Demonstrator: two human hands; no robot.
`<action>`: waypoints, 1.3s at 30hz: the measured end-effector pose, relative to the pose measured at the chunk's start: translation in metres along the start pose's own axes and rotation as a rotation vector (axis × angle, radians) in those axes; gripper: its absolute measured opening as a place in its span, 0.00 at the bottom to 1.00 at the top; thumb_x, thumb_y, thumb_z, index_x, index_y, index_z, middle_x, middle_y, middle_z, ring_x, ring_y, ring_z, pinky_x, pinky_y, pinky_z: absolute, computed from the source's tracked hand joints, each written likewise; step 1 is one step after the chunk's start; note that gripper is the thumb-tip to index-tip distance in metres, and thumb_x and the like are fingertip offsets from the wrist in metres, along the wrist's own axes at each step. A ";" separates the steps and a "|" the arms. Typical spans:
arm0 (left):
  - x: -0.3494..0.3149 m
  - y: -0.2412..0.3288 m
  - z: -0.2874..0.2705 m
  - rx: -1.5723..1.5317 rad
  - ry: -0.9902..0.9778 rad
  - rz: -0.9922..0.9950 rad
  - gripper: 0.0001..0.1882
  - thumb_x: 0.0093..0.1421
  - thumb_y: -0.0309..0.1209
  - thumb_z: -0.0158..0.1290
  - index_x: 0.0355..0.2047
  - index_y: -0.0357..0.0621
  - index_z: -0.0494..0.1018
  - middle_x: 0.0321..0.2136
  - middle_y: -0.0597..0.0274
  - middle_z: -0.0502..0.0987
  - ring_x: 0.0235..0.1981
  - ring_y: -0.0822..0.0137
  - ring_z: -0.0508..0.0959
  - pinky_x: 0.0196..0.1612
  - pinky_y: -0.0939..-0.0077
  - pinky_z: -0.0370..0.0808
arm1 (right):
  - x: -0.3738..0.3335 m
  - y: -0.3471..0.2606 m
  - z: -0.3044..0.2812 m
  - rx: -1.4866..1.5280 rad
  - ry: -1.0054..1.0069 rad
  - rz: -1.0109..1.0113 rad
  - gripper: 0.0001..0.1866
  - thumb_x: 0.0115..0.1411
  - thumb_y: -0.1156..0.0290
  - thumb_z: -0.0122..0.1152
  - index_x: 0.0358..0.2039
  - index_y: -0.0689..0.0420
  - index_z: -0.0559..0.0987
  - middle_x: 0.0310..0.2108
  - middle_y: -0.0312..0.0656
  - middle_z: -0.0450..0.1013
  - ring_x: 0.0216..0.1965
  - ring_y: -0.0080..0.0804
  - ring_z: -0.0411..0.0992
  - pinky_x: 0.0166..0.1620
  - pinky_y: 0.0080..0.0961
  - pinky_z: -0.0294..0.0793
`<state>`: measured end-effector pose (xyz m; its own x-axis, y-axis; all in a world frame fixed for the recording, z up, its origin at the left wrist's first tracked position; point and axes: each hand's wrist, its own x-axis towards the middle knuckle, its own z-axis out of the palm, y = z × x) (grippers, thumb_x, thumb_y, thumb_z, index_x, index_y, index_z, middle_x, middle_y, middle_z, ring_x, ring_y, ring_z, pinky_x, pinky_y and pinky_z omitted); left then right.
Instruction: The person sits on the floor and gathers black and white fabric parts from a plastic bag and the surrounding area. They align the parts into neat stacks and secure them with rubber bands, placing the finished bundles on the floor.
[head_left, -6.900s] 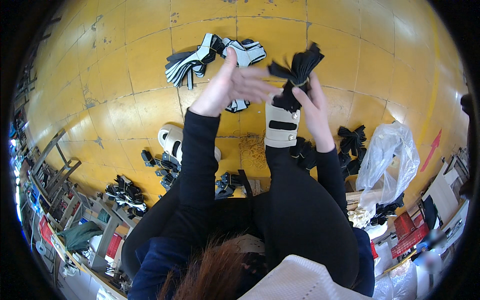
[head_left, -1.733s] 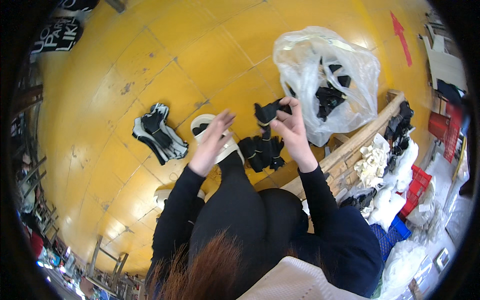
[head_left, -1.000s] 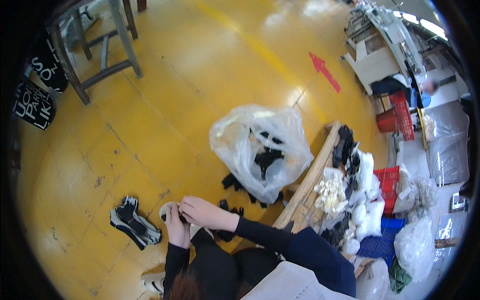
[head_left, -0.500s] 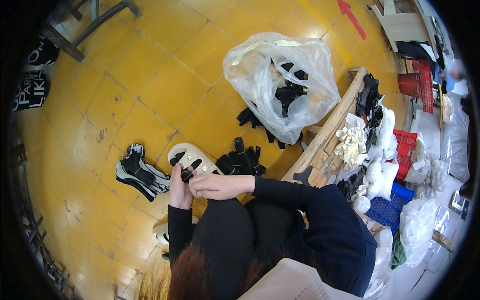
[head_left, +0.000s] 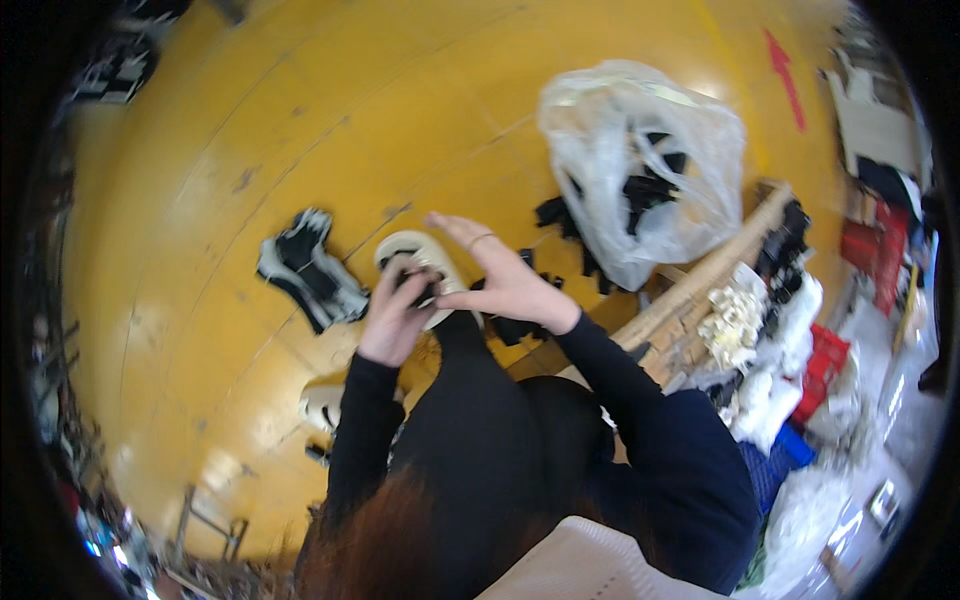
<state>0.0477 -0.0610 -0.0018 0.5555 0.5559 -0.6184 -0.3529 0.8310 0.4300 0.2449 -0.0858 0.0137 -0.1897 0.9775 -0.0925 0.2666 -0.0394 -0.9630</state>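
Observation:
My left hand is closed around a small black piece, which looks like a folded strap or strip of cloth; blur hides its exact kind. Beside it my right hand is spread, fingers stretched forward, its thumb close to the black piece. Both are above my beige sandal. On the floor to the left lies a tied stack of black-and-grey fabric pieces. Several black strip bundles lie partly hidden behind my right hand and wrist.
An open clear plastic bag with black pieces stands ahead right. Next to it runs a low wooden bench piled with cream scraps and white bundles. Farther right are a red crate and a blue crate. My other sandal is at left.
My right hand has opened and lifted away from the left, its fingers now extended. The left hand still grips the black piece. The whole view has shifted and turned.

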 end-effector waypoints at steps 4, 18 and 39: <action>0.005 0.012 0.024 -0.064 -0.037 -0.087 0.25 0.61 0.24 0.46 0.58 0.47 0.55 0.38 0.57 0.71 0.37 0.66 0.75 0.39 0.73 0.74 | 0.010 -0.021 0.004 -0.173 -0.046 -0.060 0.46 0.45 0.64 0.70 0.63 0.60 0.58 0.61 0.52 0.59 0.63 0.50 0.56 0.64 0.37 0.55; -0.004 0.022 0.027 -0.175 -0.164 -0.080 0.47 0.55 0.17 0.47 0.67 0.65 0.37 0.50 0.55 0.66 0.46 0.61 0.75 0.47 0.66 0.75 | 0.019 -0.020 0.004 -0.023 -0.180 -0.098 0.35 0.46 0.77 0.68 0.56 0.54 0.69 0.51 0.44 0.71 0.48 0.40 0.71 0.45 0.29 0.73; -0.005 0.008 0.025 -0.057 -0.005 -0.131 0.49 0.51 0.13 0.51 0.67 0.61 0.40 0.55 0.55 0.63 0.54 0.61 0.68 0.54 0.65 0.68 | 0.016 -0.021 0.011 -0.154 -0.161 -0.172 0.16 0.43 0.75 0.64 0.37 0.57 0.79 0.36 0.41 0.77 0.37 0.41 0.75 0.41 0.31 0.75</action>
<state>0.0605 -0.0578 0.0213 0.6036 0.4426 -0.6632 -0.3191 0.8963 0.3078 0.2262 -0.0711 0.0297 -0.3895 0.9208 0.0184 0.3551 0.1686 -0.9195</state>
